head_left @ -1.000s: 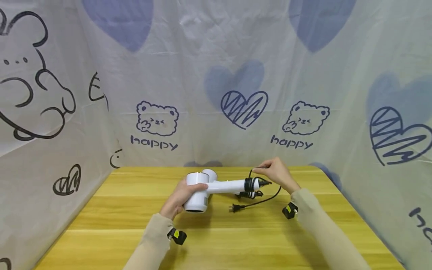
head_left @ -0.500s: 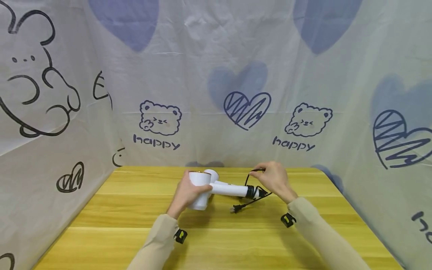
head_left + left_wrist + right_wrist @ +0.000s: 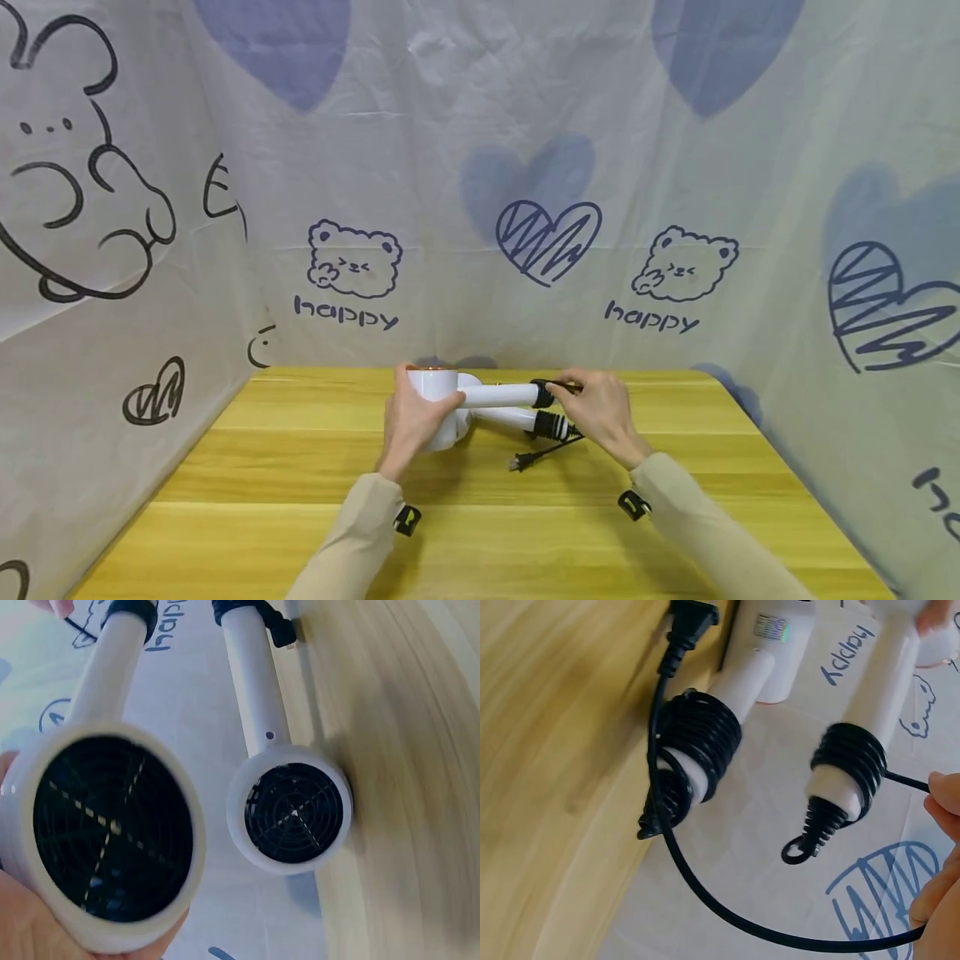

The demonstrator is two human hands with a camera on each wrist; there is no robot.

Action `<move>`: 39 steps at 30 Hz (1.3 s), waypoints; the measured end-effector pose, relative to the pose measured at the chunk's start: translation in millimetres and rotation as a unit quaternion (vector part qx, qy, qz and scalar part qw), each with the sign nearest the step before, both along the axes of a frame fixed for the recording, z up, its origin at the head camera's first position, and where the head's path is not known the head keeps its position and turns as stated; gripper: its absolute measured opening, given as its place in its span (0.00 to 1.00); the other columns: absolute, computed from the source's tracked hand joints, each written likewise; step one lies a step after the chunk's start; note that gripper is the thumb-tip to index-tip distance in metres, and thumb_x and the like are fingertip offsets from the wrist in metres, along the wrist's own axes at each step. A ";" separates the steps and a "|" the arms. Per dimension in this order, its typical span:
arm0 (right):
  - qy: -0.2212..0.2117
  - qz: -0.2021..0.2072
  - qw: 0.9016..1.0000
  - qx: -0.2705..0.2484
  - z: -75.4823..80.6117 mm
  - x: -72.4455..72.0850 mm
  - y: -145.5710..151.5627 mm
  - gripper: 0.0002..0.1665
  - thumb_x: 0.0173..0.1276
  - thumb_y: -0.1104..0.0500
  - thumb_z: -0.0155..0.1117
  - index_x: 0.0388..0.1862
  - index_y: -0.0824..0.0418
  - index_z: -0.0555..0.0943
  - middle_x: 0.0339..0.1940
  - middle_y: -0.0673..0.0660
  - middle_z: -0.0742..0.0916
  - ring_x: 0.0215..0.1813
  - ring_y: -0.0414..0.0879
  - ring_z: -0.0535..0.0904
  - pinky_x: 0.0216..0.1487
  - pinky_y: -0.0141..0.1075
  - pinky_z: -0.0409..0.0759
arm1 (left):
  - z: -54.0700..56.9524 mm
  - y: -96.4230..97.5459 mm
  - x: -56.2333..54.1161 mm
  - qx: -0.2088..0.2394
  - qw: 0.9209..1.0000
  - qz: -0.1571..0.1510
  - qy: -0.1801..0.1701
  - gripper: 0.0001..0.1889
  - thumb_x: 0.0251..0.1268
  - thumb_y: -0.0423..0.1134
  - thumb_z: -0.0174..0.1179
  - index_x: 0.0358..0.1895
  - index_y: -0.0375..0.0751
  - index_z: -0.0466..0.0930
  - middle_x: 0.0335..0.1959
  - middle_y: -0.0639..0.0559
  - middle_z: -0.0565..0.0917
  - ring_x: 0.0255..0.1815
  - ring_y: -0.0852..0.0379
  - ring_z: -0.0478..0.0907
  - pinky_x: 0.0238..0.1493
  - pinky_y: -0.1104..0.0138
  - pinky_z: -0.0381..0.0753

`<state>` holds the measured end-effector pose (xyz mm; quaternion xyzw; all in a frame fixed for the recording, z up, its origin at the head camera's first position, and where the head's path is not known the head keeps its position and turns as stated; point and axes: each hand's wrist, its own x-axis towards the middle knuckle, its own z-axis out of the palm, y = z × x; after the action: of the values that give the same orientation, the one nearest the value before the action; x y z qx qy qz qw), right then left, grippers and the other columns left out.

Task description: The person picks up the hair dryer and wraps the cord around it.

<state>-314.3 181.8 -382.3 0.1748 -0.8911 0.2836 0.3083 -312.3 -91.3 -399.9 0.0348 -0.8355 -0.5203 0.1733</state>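
My left hand (image 3: 408, 429) grips a white hair dryer (image 3: 498, 396) by its barrel, thumb near the base of the handle. The handle points right, level and raised above the table; the dark round grille (image 3: 112, 829) faces the left wrist camera. Black cord (image 3: 850, 756) is wound in several turns near the handle's end. My right hand (image 3: 600, 417) pinches the cord's loose stretch close to those turns. The same cord loops down to a two-prong plug (image 3: 692, 622), which hangs near a second white hair dryer (image 3: 292, 814) with its own cord coiled round the handle.
The second dryer lies on the yellow wood-grain table (image 3: 480, 533), just below and behind the held one. A pale curtain (image 3: 450, 292) with hearts and bear drawings rises behind the table and at both sides.
My left hand has lifted the held dryer slightly, so its handle stands apart from the second dryer. My right hand has drawn the cord down and closer to the handle's end.
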 end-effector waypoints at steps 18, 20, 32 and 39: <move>-0.063 0.135 0.985 -0.088 -29.4 7.7 3.6 0.16 0.77 0.57 0.52 0.53 0.60 0.84 0.21 0.51 0.82 0.14 0.34 0.61 0.15 0.30 0.63 | -0.6 -9.2 -11.1 0.287 0.957 0.037 -0.018 0.46 0.46 0.42 0.75 0.68 0.42 0.58 0.57 0.41 0.71 0.51 0.46 0.75 0.49 0.55 0.83; -0.101 0.149 0.978 -0.105 -28.8 6.2 7.3 0.16 0.78 0.55 0.51 0.53 0.59 0.84 0.22 0.54 0.83 0.14 0.35 0.60 0.15 0.30 0.62 | -0.2 -13.3 -12.3 0.315 0.948 0.033 -0.026 0.45 0.46 0.41 0.75 0.68 0.42 0.57 0.59 0.41 0.70 0.51 0.47 0.75 0.49 0.56 0.84; -0.308 0.182 0.906 -0.226 -25.9 -15.5 23.5 0.23 0.77 0.55 0.52 0.30 0.73 0.81 0.53 0.61 0.86 0.40 0.45 0.79 0.53 0.41 0.74 | -1.8 -12.6 -13.0 0.410 0.909 -0.020 -0.074 0.37 0.53 0.42 0.71 0.66 0.41 0.64 0.52 0.42 0.77 0.39 0.54 0.82 0.42 0.61 0.86; -0.352 0.103 0.910 -0.194 -26.5 -25.1 38.2 0.19 0.74 0.49 0.57 0.37 0.63 0.86 0.40 0.54 0.86 0.37 0.42 0.72 0.41 0.35 0.68 | -5.1 -9.0 -9.7 0.423 0.897 -0.054 -0.120 0.35 0.53 0.46 0.71 0.60 0.35 0.65 0.38 0.47 0.83 0.34 0.54 0.84 0.39 0.62 0.86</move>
<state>-339.4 220.0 -408.7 0.0914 -0.8465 0.5238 -0.0283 -321.9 -100.3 -405.0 0.1219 -0.5517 -0.8250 0.0120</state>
